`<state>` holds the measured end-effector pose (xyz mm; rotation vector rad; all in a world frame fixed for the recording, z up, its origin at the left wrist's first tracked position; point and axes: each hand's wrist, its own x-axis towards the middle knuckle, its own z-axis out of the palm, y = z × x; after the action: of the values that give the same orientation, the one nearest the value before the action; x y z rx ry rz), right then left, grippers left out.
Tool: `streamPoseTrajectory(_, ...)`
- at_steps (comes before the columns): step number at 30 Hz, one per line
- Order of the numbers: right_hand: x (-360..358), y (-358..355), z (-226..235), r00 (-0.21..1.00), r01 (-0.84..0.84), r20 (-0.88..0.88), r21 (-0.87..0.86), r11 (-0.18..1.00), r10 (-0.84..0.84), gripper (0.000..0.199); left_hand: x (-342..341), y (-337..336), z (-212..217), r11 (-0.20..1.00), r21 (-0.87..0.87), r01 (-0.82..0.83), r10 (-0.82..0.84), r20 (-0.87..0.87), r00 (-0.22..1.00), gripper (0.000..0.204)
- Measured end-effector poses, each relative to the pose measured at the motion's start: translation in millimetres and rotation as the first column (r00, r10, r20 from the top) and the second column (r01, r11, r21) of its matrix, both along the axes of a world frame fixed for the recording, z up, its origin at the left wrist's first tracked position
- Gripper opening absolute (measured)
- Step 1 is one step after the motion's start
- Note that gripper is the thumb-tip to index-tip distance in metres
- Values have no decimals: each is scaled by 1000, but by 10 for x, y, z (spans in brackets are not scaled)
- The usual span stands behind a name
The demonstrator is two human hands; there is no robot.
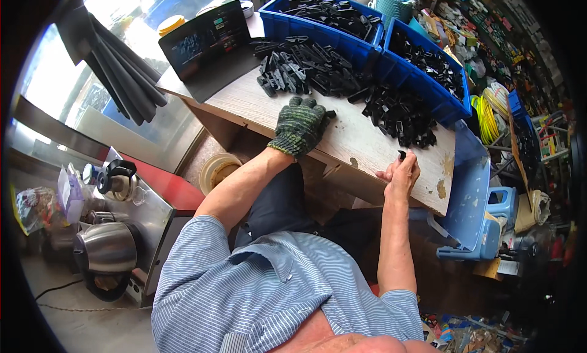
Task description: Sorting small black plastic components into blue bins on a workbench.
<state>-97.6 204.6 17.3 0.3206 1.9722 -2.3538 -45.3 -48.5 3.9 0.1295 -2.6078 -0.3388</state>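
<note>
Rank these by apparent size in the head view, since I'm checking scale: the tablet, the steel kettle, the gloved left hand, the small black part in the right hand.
Largest to smallest:
tablet
steel kettle, nearer the rim, so unsure
gloved left hand
small black part in the right hand

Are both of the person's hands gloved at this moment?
No. Only the left hand wears a knitted glove and lies flat on the wooden table; the bare right hand pinches a small black plastic part.
</note>
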Motion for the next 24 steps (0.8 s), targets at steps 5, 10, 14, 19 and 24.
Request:
streamPoseTrajectory(5,-2,-35,-2,999,41,25,9,999,-41,41,-2,359,-84,899,332,285,-231,-194,954,19)
streamPoseTrajectory(10,-17,-27,-90,999,34,38,-33,999,-33,37,-62,966,-154,630,594,499,-401,-301,865,18)
streamPoseTrajectory(14,-70,41,-161,999,40,23,56,998,-42,36,-137,1195,-74,605,696,387,-412,-141,900,21)
streamPoseTrajectory(19,-55,-9,-192,993,111,-40,74,991,-109,33,-163,1217,-47,628,692,357,-369,-138,919,23)
streamPoseTrajectory(24,-48,-16,-177,991,124,-68,170,978,-114,29,-173,1336,6,632,738,238,-290,-59,955,24)
